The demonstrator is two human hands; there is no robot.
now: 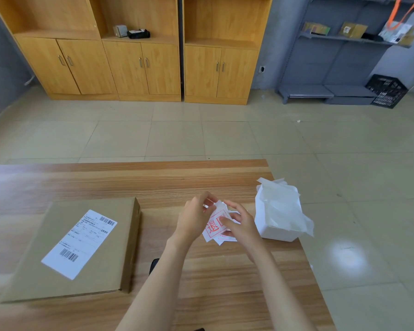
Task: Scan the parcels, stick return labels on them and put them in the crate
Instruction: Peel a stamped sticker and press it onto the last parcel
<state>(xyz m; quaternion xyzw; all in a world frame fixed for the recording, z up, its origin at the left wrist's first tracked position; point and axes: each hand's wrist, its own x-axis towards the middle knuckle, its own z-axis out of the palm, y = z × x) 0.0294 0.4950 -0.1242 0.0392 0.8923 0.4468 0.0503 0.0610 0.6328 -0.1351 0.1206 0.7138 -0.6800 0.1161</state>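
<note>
Head view shows the task at its labelling step, by my reading. Both hands are over the surface [201,295], right of the parcel [29,271]. The left hand [194,218] and right hand [243,226] together hold a small sheaf of labels [214,226] printed in red. The fingers [234,207] of each hand pinch the paper, apparently to peel one label free.

The parcel, a flat brown carton, lies on the surface with its shipping label [79,242] facing up and no red label on it. Whether it has been scanned cannot be told. A dark object [154,265] beside the left forearm may be the scanner, but it is mostly hidden.

A white box [280,225] with loose backing paper sits by the right hand. The crate [387,90] stands well apart, on the floor by the grey shelves, and what it holds cannot be seen. Sticking and crating remain for this parcel.
</note>
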